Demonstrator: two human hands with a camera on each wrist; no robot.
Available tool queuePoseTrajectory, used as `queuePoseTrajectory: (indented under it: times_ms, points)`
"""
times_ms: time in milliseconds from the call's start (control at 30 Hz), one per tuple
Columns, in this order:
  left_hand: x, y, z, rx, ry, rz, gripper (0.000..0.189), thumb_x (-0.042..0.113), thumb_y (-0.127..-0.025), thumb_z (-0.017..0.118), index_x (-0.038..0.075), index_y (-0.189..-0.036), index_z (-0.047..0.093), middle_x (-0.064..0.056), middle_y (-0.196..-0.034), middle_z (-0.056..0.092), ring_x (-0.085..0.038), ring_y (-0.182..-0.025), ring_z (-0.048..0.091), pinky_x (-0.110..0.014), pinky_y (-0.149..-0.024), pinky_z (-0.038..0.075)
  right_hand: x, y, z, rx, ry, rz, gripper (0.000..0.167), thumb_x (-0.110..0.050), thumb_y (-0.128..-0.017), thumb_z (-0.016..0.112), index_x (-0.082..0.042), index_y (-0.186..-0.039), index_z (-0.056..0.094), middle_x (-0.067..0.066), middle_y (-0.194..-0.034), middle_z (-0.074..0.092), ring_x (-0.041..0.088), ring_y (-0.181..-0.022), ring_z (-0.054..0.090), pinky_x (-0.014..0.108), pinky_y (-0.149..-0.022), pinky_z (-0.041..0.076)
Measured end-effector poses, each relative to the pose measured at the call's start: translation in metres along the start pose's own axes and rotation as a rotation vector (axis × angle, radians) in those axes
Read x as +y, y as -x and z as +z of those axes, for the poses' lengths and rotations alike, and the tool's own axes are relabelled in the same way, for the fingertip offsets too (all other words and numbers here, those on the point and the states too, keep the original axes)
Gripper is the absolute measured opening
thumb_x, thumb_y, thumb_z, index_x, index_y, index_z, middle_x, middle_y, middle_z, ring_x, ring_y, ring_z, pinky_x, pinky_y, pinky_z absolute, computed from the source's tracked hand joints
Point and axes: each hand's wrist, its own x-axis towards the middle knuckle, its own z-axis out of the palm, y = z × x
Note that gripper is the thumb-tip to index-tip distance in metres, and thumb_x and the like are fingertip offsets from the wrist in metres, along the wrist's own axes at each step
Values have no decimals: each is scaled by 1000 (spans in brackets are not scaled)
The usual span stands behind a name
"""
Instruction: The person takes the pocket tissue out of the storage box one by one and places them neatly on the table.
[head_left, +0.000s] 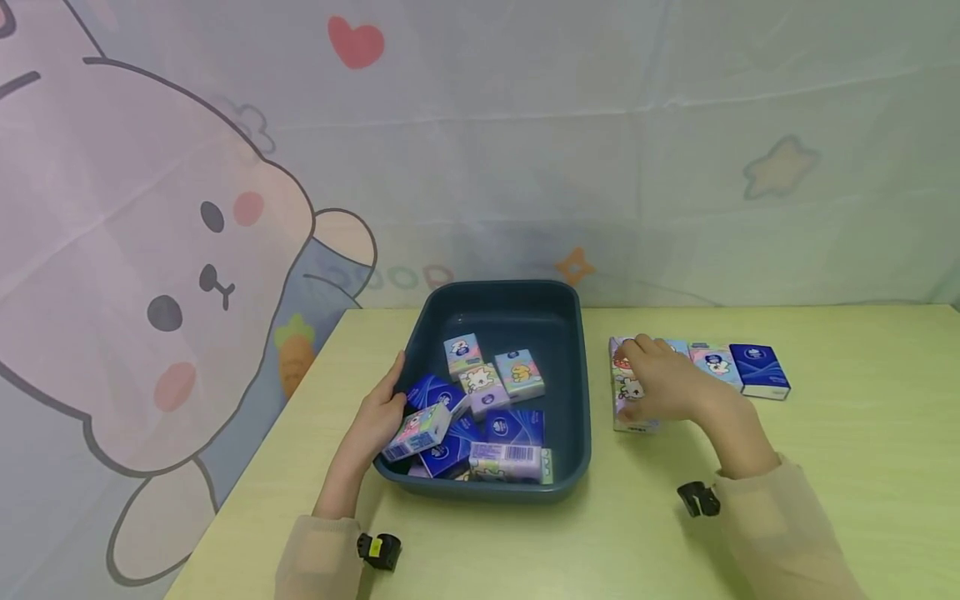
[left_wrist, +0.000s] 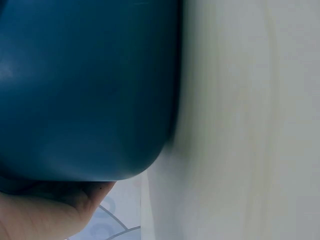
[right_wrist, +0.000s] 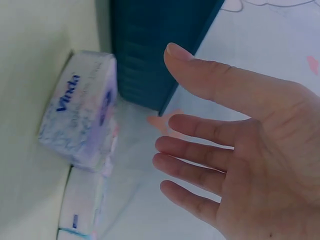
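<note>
- The cloth backdrop [head_left: 525,167] hangs behind everything, with a big animal, a heart and a star printed on it
- The pale yellow desk [head_left: 847,500] carries the bin and, to the right of it, a row of packs
- The dark teal bin [head_left: 506,302] stands on the desk between the two hands, and most packs inside gather in its near half
- The right hand [head_left: 667,387] is released, its fingers spread and holding nothing, over the left part of the row
- The left hand [head_left: 378,417] grasps the bin at its left side, with the thumb by the rim
- The dark blue packs [head_left: 516,427] lie in the bin, overlapping, and one more dark blue pack [head_left: 757,367] closes the row at its right end
- The smaller pastel packs [head_left: 519,373] lie among and upon the blue ones; one tilted pack [head_left: 414,433] leans near the left hand
- The purple pack [head_left: 628,392] is on the desk, partly hidden by the right hand
</note>
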Motion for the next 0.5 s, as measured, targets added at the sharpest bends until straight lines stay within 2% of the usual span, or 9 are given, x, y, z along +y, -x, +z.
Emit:
queuePoseTrajectory:
  times_ms: [133, 333, 500]
  points:
    - [0, -1, 0, 2, 2, 1, 60, 8, -100, 29, 17, -156, 10, -8, -163, 9, -32, -150, 8, -51, -121, 11, -10, 2, -6, 0, -15, -27, 66, -24, -74, 78, 2, -128, 50, 20, -125, 53, 41, -116, 48, 57, -97, 43]
    - [0, 0, 0, 0, 2, -3, 60, 9, -100, 29, 18, -156, 9, -8, -163, 9, -33, -150, 8, -50, -121, 11, -18, 4, -9, -21, -20, -17, 66, -22, -75, 78, 1, -130, 51, 19, -129, 53, 40, -120, 47, 57, -100, 41]
    - [1, 0, 0, 2, -1, -1, 60, 9, -100, 29, 18, -156, 10, -9, -163, 10, -33, -150, 9, -51, -121, 11, -23, 4, -11, -9, -39, -35, 61, -19, -76, 77, 0, -128, 52, 17, -128, 54, 38, -121, 48, 54, -100, 44]
